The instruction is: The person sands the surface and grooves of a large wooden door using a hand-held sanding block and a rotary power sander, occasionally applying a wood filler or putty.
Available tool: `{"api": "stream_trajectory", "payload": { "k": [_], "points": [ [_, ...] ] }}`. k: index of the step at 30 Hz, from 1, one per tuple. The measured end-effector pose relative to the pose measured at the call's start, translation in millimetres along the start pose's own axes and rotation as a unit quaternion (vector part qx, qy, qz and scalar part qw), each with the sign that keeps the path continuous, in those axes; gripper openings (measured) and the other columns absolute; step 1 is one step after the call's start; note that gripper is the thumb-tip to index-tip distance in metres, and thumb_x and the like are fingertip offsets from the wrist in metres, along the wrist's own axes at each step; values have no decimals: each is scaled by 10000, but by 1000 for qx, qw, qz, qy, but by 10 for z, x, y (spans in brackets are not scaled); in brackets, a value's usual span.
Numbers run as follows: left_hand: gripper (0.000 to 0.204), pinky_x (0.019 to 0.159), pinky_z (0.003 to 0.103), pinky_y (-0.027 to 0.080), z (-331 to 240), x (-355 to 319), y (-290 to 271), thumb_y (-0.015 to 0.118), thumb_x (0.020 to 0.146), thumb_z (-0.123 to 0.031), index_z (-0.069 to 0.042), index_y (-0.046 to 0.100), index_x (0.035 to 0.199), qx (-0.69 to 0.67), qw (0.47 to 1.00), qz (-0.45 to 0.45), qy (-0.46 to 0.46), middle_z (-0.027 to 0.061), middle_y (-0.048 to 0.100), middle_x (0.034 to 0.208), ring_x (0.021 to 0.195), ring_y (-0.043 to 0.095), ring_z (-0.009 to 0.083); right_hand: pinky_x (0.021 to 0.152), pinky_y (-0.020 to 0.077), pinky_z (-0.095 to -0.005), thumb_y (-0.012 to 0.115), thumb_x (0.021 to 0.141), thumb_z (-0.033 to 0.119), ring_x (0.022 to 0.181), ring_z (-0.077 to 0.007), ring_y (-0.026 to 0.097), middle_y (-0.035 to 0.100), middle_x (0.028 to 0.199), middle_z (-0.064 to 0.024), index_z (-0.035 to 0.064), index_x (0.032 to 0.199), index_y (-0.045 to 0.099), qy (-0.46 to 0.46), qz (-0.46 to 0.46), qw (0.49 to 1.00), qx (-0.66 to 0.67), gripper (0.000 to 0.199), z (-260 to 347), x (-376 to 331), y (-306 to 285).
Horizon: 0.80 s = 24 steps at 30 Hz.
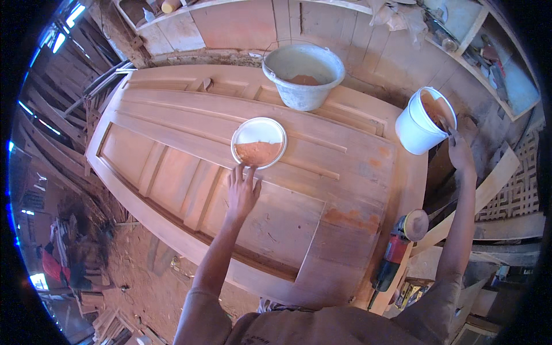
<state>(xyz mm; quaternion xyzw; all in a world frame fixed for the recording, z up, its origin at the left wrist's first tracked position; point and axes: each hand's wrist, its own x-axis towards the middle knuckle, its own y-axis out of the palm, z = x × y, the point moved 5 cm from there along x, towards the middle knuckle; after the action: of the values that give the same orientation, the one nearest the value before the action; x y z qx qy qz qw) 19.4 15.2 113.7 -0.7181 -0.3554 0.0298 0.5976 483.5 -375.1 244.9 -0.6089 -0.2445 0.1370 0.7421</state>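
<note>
I see my left hand [241, 192] lying flat and spread on the wooden door panel [172, 172], fingertips touching the near rim of the white lid [259, 142] holding reddish-brown filler. My right hand [460, 150] is closed around a tool dipped into the white bucket [415, 129] at the door's right edge. The grey bucket [303, 76] stands at the far edge; the red sander [397, 247] lies at the near-right corner. Bare panel stretches to the left.

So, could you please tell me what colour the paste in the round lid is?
Reddish-brown paste, head view.
</note>
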Motion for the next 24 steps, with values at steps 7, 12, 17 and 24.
{"api": "stream_trajectory", "payload": {
  "k": [7, 12, 17, 24],
  "points": [
    [325, 909, 468, 447, 241, 252, 451, 687, 847, -206, -57, 616, 1127, 22, 990, 21, 136, 152, 565, 1149, 1095, 540, 339, 909, 481, -465, 472, 1011, 171, 1084, -435, 615, 634, 1144, -280, 44, 1311, 550, -7, -66, 990, 124, 334, 46, -802, -417],
    [261, 897, 469, 466, 65, 320, 480, 668, 849, -152, -10, 611, 1060, 74, 969, 11, 235, 131, 597, 1096, 1068, 562, 324, 921, 482, -432, 461, 1026, 179, 1070, -410, 639, 645, 1137, -270, 11, 1308, 535, -22, -97, 985, 140, 338, -275, -1312, -587],
    [133, 741, 435, 520, 28, 682, 28, 604, 901, -81, -4, 612, 1010, 34, 976, -85, 197, 160, 627, 987, 872, 627, 342, 934, 470, -396, 456, 1036, 206, 1071, -357, 649, 643, 1160, -251, -4, 1324, 520, 5, -100, 978, 185, 362, -232, -1572, -624],
    [357, 575, 300, 472, -580, 1217, -554, 581, 1004, -286, -5, 563, 1223, -307, 946, 18, -101, 158, 646, 998, 690, 561, 130, 745, 488, -296, 654, 934, 159, 802, -102, 600, 682, 865, -57, -6, 1005, 644, 40, -84, 917, 389, 180, 456, -1615, -695]
  ]
}}
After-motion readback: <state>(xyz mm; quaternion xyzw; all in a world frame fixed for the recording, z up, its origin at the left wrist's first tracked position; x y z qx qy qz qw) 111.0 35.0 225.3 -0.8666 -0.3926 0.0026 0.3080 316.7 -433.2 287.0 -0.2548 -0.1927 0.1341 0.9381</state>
